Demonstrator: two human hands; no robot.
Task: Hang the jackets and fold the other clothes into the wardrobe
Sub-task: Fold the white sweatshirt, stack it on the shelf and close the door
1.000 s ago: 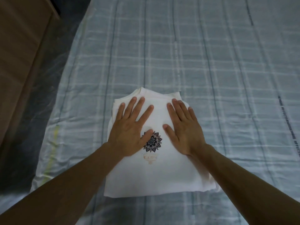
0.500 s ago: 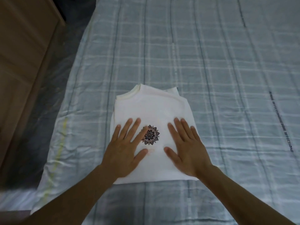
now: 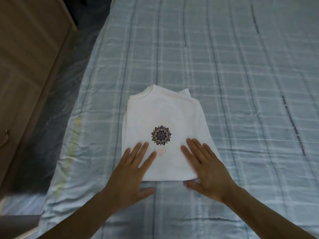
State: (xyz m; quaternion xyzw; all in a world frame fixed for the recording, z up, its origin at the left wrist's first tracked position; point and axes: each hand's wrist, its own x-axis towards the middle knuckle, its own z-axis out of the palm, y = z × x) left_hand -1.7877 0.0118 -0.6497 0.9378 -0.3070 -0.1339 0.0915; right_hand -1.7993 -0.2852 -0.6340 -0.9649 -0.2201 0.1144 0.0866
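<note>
Sitting folded into a neat rectangle on the bed is a white t-shirt (image 3: 165,121), collar end pointing away from the person, with a dark mandala print (image 3: 161,135) facing up and some faint small lettering just under it. Both hands are flat on its near edge, fingers straight and spread, not gripping anything. Left hand (image 3: 131,176) covers the near left corner, thumb sticking out over the sheet below the hem. Right hand (image 3: 207,171) does the same on the near right corner, thumb also off the shirt on the bedding. The 2 hands are well apart, with the print between and beyond their fingertips. Underneath is a pale blue plaid bedsheet (image 3: 224,66), a bit wrinkled. Off to the left there's a wooden cabinet (image 3: 29,57), with clear plastic sheeting (image 3: 57,104) between it and the bed.
</note>
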